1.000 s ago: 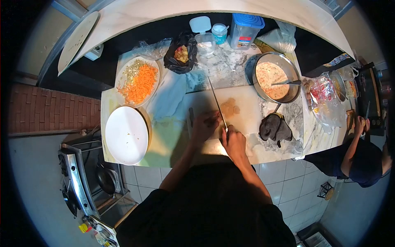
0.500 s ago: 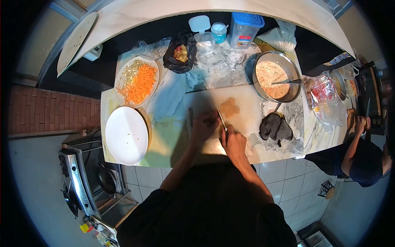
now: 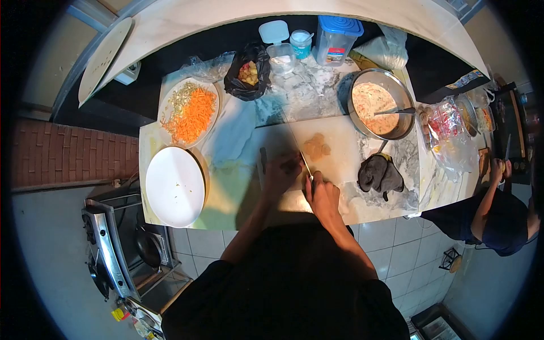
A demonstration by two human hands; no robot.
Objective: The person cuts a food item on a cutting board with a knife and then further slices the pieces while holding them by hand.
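My right hand [image 3: 324, 192] is wrapped round the handle of a knife [image 3: 306, 164], whose blade points up and to the left over a pale cutting board [image 3: 344, 148]. In shadow beside the blade is my left hand [image 3: 281, 171], its fingers bent against something too dark to make out. Thin light-brown slices [image 3: 317, 147] lie on the board just right of the blade. A dark elongated piece [image 3: 263, 157] rests near the board's left side.
A plate of shredded carrot [image 3: 194, 116] and an empty white plate [image 3: 174, 187] stand left. A black bag [image 3: 247, 73] and tubs are behind. Right are a steel bowl of batter [image 3: 374, 107], a dark cloth [image 3: 381, 174] and plastic bags [image 3: 450, 133]. A person [image 3: 493, 209] works far right.
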